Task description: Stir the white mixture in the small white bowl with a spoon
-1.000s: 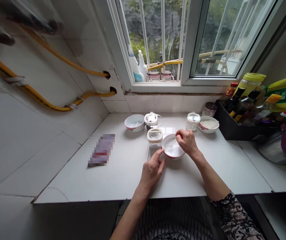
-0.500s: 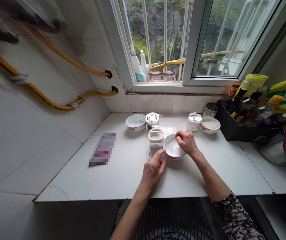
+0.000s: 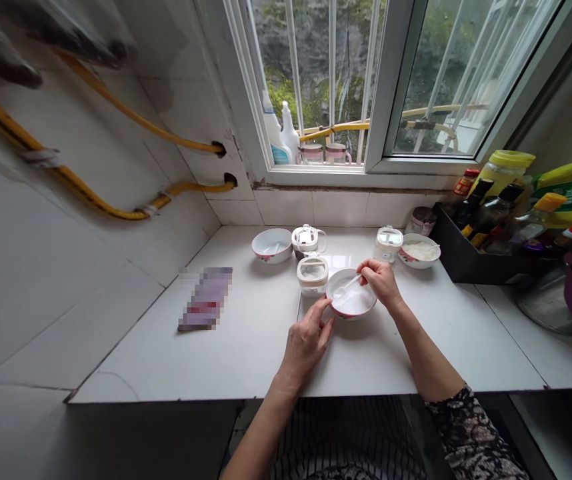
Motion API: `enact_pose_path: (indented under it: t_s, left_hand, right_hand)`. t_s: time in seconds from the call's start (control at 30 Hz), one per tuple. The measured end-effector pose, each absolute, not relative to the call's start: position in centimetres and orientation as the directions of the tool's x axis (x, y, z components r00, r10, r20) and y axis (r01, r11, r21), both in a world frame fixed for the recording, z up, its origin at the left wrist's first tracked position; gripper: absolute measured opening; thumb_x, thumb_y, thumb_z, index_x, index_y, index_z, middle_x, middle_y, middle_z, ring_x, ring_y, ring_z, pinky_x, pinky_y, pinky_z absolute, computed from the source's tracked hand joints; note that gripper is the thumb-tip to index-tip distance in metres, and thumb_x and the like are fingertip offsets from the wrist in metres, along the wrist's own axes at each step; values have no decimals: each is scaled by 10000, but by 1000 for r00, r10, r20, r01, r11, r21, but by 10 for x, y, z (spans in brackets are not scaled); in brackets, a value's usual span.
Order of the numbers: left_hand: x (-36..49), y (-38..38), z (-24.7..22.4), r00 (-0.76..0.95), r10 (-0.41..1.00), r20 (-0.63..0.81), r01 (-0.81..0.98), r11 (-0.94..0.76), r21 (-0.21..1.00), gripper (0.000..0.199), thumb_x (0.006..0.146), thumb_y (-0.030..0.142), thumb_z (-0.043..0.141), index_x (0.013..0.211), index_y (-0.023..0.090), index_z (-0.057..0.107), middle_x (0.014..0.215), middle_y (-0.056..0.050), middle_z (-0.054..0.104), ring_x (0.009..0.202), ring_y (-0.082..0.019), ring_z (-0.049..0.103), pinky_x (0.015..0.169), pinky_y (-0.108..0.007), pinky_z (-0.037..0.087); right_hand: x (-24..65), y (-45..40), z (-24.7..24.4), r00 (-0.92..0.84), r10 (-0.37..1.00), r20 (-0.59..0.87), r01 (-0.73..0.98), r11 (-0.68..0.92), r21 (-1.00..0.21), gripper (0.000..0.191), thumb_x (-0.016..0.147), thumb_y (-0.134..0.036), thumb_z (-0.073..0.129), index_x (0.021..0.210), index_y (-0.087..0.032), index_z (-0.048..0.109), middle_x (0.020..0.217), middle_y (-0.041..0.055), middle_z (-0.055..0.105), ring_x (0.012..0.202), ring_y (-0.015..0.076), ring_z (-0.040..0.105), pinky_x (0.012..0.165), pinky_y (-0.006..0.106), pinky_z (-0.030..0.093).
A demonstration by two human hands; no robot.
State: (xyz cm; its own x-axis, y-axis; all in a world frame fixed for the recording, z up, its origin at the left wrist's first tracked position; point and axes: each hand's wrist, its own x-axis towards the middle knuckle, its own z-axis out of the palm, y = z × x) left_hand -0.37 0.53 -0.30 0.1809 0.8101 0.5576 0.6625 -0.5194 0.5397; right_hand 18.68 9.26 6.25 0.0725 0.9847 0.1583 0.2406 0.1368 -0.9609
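Observation:
My right hand (image 3: 380,283) pinches the handle of a small white spoon (image 3: 350,285). The spoon slants down to the left into a white bowl (image 3: 352,315) with a red rim and a floral outside. White contents, seemingly powder or grains, lie in this bowl. On its left side my left hand (image 3: 309,337) grips the bowl, a finger at the rim and the thumb low against the wall. Just behind and left of the bowl, nearly touching it, stands a clear jar with a beige-framed lid (image 3: 313,272).
Farther back are an empty-looking bowl (image 3: 272,248) with a spoon, a white-lidded jar (image 3: 306,237), another jar (image 3: 389,241) and a bowl of white contents (image 3: 419,252). A blurred purple packet (image 3: 207,300) lies left. A black bottle box (image 3: 466,263) and metal pot (image 3: 549,303) stand right.
My right hand has shifted slightly right and up, tilting the spoon so that its handle now shows. My left hand has stayed at the bowl's side.

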Motion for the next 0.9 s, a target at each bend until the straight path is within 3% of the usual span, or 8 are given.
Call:
enact_pose_path:
  t_s: [0.27,0.43,0.53,0.63,0.73,0.8,0.9]
  left_hand:
    - [-3,6,-2,177,819,546,668,-507,544,392,889,115,563,1260,232,527,1099,-51,730,614,-103,675,624,-222,546]
    - [-3,5,-1,182,822,539,646,-513,565,383,897,116,543,1262,229,517,1178,-72,710,615,-106,672,635,-238,554]
    - [-3,6,-2,183,828,529,641,-509,575,393,901,121,542,1276,237,512,1180,-69,708,635,-112,681,666,-247,565]
    - [-4,6,-4,181,822,540,641,-515,570,404,901,114,543,1284,239,508,1177,-66,708,620,-109,675,669,-245,568]
    - [-4,7,-4,182,808,561,646,-528,551,408,892,100,551,1279,228,515,1140,-62,719,599,-105,666,658,-238,567]
    - [-4,6,-4,182,805,564,652,-528,544,406,889,99,557,1273,226,521,1146,-62,718,607,-103,670,647,-232,563]
    - [-4,5,-2,179,814,553,666,-514,541,407,889,108,563,1274,235,527,1141,-57,720,620,-104,677,636,-225,557]
  right_hand:
    - [190,96,66,111,987,117,93,107,-990,137,611,-250,508,618,-195,633,469,-23,583,496,140,538,593,282,475]
    - [175,92,68,150,950,275,92,263,-960,152,750,-297,523,776,-198,635,612,10,660,608,171,639,655,308,512]
    - [161,85,69,117,865,487,276,443,-853,179,884,-307,487,905,-205,634,767,45,714,741,196,685,762,349,515]
    - [152,79,70,-113,714,691,536,630,-563,192,938,-210,448,938,-207,640,823,63,735,808,208,670,898,396,457]
    - [151,76,72,-325,593,737,621,721,-306,240,942,-139,419,917,-206,648,788,52,731,781,201,643,935,399,411]
    - [155,75,74,-315,581,751,632,718,-291,243,939,-128,421,929,-206,651,791,48,734,768,198,639,930,396,403]
    - [166,76,75,-173,633,755,652,648,-394,214,913,-141,454,934,-210,655,781,40,735,761,207,642,921,402,402]
